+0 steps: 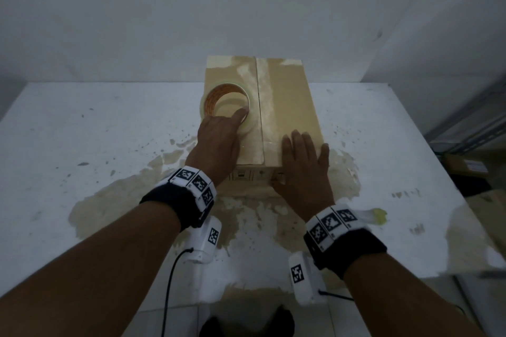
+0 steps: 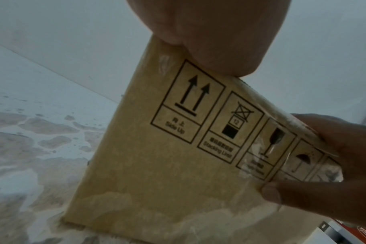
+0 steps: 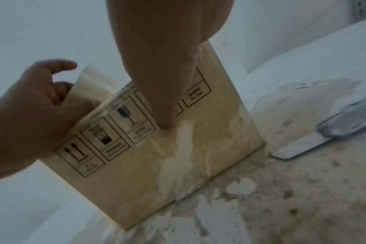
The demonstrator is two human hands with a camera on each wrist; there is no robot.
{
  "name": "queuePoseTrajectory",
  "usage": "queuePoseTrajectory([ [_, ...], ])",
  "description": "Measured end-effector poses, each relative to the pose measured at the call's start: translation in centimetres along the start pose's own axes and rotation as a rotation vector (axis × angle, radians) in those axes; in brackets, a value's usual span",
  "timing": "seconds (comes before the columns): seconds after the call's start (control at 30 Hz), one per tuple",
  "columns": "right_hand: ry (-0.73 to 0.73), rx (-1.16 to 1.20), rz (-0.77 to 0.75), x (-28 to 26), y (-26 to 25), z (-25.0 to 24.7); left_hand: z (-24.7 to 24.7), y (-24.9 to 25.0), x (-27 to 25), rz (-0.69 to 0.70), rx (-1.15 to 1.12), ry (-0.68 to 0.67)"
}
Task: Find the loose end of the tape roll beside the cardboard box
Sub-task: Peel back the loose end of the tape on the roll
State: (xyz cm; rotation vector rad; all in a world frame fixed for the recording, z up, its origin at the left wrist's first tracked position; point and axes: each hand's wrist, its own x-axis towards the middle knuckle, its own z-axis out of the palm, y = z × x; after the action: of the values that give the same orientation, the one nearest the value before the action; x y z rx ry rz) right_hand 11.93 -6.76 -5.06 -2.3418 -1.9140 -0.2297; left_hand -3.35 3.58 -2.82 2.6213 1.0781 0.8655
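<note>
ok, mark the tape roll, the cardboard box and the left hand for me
tape roll (image 1: 206, 102): head view, orange inner wall of the core.
cardboard box (image 1: 287, 96): head view, bare right top flap.
left hand (image 1: 216, 142): head view, back of the hand.

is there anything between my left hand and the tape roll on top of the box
Nothing visible. The left hand already grips the clear packing tape roll with the brown core, which lies flat on the tan cardboard box. The right hand rests flat on the box's near end.

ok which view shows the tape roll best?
Head: the tape roll lies flat on the box, its open core in full view, left hand on its rim. Right wrist shows only its side; left wrist shows no roll.
</note>
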Motion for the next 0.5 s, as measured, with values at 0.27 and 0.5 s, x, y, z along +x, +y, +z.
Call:
queuePoseTrajectory([
  [0.27, -0.003, 0.039, 0.094, 0.36, -0.79, 0.22, 0.12, -0.05, 0.01, 0.025, -0.021, 0.025],
  [0.5, -0.021, -0.015, 0.081, 0.41, -0.82, 0.39, 0.12, -0.07, 0.0, 0.007, -0.014, 0.034],
])
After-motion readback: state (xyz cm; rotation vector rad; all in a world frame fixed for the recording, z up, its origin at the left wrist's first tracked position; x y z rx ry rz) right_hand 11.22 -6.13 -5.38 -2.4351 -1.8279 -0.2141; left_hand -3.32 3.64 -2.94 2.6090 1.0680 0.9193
